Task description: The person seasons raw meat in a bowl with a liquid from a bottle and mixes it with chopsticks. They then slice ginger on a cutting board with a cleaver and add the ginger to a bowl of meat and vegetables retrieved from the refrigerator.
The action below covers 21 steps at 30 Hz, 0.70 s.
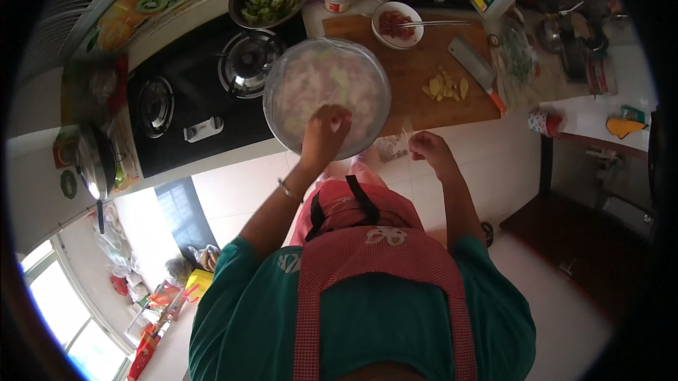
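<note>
A large round bowl straddles the counter edge in front of me, holding blurry pale pink and light green pieces. Clear plastic wrap lies over its top, hazing what is inside. My left hand is over the near part of the bowl, fingers curled and closed against the wrap; what they grip, if anything, is hidden. Just right of the bowl, my right hand is closed in a pinch, with a thin see-through piece of the wrap rising from its fingertips.
Right of the bowl, a wooden cutting board bears sliced ginger, a cleaver and a small bowl of red pieces with chopsticks. At left is a gas stove; behind it stands a metal bowl of green vegetables.
</note>
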Available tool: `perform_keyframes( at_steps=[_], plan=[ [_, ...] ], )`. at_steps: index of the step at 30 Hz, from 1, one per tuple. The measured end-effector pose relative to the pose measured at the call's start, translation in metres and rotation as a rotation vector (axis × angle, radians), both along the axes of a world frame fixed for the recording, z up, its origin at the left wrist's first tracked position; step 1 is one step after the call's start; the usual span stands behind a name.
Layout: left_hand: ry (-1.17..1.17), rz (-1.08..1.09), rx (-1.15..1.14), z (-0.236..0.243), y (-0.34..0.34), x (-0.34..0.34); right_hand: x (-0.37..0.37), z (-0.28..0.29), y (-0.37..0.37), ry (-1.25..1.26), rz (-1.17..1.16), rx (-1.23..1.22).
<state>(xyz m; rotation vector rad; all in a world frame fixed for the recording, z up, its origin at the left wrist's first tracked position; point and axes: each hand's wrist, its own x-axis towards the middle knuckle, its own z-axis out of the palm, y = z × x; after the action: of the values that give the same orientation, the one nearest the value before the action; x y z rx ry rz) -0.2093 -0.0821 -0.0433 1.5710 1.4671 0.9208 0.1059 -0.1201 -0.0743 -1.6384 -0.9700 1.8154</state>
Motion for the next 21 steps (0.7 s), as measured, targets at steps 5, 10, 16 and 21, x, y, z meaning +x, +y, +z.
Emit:
perform_keyframes(
  at_steps=[5, 10, 16, 21],
  plan=[
    [0.295, -0.120, 0.485, -0.018, 0.120, 0.023, -0.007, 0.011, -0.007, 0.151, -0.207, -0.110],
    [0.808, -0.342, 0.279, -0.032, 0.192, 0.042, -0.009, -0.006, -0.020, 0.165, -0.197, -0.082],
    [0.739, -0.422, 0.069, -0.014, 0.209, 0.049, 0.004, -0.020, -0.033, 0.168, -0.286, -0.103],
    [0.805, -0.468, 0.397, -0.004, 0.189, 0.054, 0.012, -0.020, -0.031, 0.163, -0.326, -0.105]
  ],
)
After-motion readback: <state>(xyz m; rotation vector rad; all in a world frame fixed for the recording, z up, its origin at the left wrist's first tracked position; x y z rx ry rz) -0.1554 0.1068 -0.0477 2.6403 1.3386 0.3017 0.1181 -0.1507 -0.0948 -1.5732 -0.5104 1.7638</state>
